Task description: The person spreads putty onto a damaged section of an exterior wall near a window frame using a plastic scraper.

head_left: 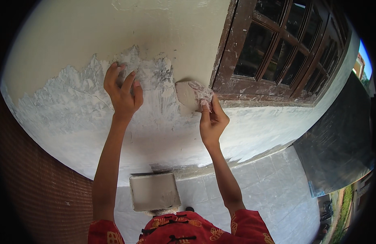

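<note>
The cream wall [175,28] in front of me has a stripped, chalky white-grey patch [80,93] with a jagged upper edge of paint. My left hand [125,91] is raised against this patch, fingers bent and apart, fingertips at or very near the surface. Between the patch and the window's lower corner, my right hand [213,118] pinches a thin cream paint flake [188,95] with thumb and fingers. Its part near my fingers looks crinkled and whitish. Whether the flake's far edge still joins the wall, I cannot tell.
A brown wooden window [273,87] with several panes is at the upper right. Below my hands, a shallow rectangular tray-like object [155,193] sits on grey floor tiles [253,183]. Brown ribbed material [37,179] borders the left, and a large black panel [338,138] stands at right.
</note>
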{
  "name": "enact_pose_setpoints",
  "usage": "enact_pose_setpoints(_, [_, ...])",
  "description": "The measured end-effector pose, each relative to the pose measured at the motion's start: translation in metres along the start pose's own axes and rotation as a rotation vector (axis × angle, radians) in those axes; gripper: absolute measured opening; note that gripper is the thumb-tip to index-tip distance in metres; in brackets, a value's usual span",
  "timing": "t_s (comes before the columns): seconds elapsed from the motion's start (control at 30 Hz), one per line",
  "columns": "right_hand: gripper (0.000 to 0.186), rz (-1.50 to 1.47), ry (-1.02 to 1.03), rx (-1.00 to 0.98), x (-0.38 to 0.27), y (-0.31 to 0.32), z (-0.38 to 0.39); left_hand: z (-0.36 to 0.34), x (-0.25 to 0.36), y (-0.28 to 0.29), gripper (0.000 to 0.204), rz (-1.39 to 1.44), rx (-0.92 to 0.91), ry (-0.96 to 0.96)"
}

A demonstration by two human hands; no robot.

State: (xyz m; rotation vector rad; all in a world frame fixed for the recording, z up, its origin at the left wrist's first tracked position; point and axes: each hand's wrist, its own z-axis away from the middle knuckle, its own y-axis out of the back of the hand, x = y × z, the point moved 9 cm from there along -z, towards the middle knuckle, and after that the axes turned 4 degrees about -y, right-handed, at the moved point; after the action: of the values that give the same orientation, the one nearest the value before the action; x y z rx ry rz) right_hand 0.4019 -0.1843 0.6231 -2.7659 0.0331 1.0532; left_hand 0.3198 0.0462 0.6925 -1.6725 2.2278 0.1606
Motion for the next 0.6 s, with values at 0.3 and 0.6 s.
enact_pose_setpoints(0.3, [0.035, 0.059, 0.026, -0.062, -0.013, -0.014, 0.004, 0.0, 0.0, 0.001, 0.029, -0.016, -0.034, 0.007])
enact_pose_setpoints(0.6, [0.033, 0.0, 0.014, 0.029, 0.01, 0.022, 0.018, 0.001, -0.001, 0.004, 0.029, -0.008, -0.024, -0.008])
